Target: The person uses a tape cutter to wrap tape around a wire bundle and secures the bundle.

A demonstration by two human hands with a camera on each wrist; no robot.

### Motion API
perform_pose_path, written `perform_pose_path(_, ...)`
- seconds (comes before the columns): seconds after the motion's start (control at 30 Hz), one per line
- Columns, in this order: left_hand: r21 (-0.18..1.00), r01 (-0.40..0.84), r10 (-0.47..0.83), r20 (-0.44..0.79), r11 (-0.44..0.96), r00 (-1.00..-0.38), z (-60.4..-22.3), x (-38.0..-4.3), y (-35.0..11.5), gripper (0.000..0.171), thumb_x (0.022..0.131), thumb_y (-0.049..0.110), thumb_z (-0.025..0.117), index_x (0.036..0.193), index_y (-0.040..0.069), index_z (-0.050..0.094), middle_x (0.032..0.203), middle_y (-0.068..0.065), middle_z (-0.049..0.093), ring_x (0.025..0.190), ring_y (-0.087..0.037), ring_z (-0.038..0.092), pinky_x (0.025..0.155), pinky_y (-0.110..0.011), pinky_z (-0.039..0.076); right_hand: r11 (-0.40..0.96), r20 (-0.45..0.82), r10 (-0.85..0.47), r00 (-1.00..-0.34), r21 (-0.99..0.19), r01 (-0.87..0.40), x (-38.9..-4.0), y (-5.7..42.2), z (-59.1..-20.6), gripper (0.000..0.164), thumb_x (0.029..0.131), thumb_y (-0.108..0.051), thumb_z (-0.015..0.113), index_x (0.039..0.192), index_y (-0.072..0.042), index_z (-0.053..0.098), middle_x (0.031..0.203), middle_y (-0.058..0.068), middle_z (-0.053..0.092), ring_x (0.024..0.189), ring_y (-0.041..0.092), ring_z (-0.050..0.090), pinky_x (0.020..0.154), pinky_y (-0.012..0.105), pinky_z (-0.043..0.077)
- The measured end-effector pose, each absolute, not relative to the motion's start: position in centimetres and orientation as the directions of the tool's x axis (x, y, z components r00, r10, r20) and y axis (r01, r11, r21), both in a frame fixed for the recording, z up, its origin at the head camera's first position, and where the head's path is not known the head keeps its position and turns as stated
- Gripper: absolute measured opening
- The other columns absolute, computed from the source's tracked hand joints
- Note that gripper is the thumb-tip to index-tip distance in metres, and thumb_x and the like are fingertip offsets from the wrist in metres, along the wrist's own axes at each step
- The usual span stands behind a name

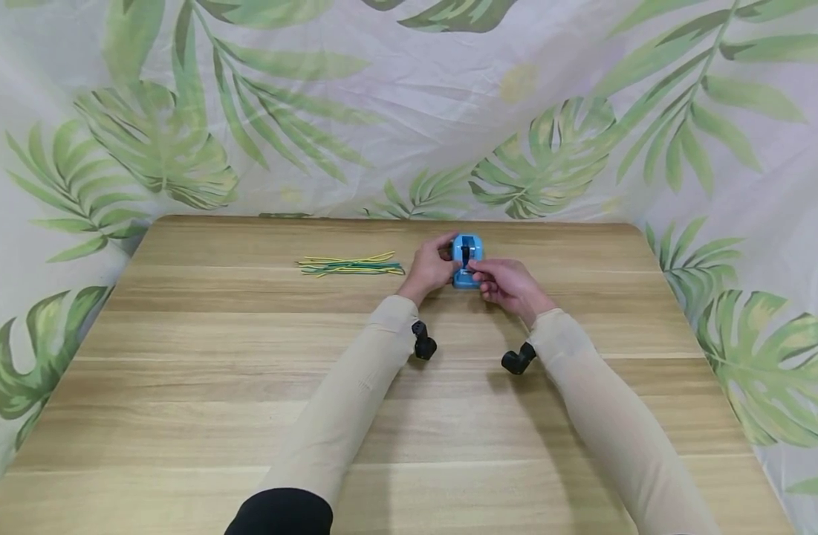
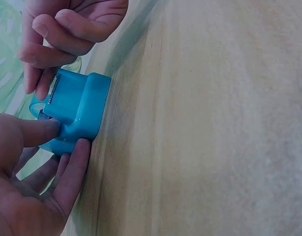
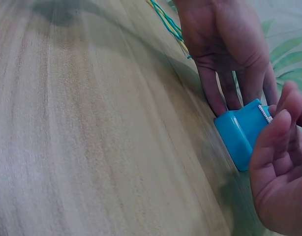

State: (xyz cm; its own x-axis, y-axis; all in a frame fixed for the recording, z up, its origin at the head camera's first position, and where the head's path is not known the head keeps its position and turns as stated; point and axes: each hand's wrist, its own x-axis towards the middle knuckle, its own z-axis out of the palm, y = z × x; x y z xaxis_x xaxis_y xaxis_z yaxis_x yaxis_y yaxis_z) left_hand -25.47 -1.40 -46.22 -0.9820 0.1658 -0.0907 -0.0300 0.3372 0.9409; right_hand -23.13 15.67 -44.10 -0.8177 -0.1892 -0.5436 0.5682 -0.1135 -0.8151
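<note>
A small blue tape dispenser stands near the far edge of the table. My left hand grips it from the left, the thumb on top and the fingers along its side in the left wrist view. From the right, my right hand reaches to the dispenser's front, thumb and forefinger pinching the tape end right by the serrated cutter. The clear tape itself barely shows, and the other right fingers are curled.
To the left of the dispenser lies a loose bundle of thin yellow and green wires. A leaf-patterned cloth hangs just behind the wooden table. Black wrist cameras stick out from both sleeves.
</note>
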Motion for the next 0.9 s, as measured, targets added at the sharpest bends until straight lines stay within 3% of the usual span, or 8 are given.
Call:
perform_pose_path(0.33, 0.935, -0.002, 0.158, -0.063, 0.356, -0.985, -46.39, -25.56, -1.39, 0.06, 0.092, -0.003, 0.068, 0.148, 0.011, 0.051, 0.129, -0.015, 0.061, 0.102, -0.023, 0.06, 0.067, -0.028, 0.057, -0.094, -0.54, -0.176, -0.823, -0.823, 0.56, -23.0, 15.64, -44.2, 0.013, 0.1, -0.019, 0.065, 0.101, -0.007, 0.062, 0.072, -0.001, 0.066, 0.053, 0.008, 0.053, 0.05, 0.02, 0.047)
perform_pose_path(0.6, 0.936, -0.014, 0.158, -0.074, 0.351, -0.985, -46.33, -25.48, -1.29, 0.059, 0.093, -0.002, 0.067, 0.149, 0.011, 0.05, 0.132, -0.015, 0.059, 0.104, -0.024, 0.06, 0.071, -0.03, 0.057, -0.115, -0.533, -0.211, -0.819, -0.819, 0.563, -22.48, 15.73, -44.03, 0.019, 0.101, -0.018, 0.064, 0.116, -0.006, 0.062, 0.086, 0.004, 0.076, 0.057, 0.009, 0.063, 0.056, 0.023, 0.054)
perform_pose_path(0.9, 0.931, -0.012, 0.152, -0.072, 0.366, -0.986, -46.33, -25.63, -1.27, 0.059, 0.094, -0.002, 0.067, 0.149, 0.011, 0.05, 0.135, -0.014, 0.059, 0.11, -0.025, 0.06, 0.08, -0.032, 0.056, -0.149, -0.526, -0.235, -0.817, -0.811, 0.565, -22.14, 15.93, -44.07, 0.011, 0.1, -0.014, 0.065, 0.107, -0.005, 0.067, 0.088, 0.007, 0.076, 0.059, 0.011, 0.067, 0.059, 0.025, 0.057)
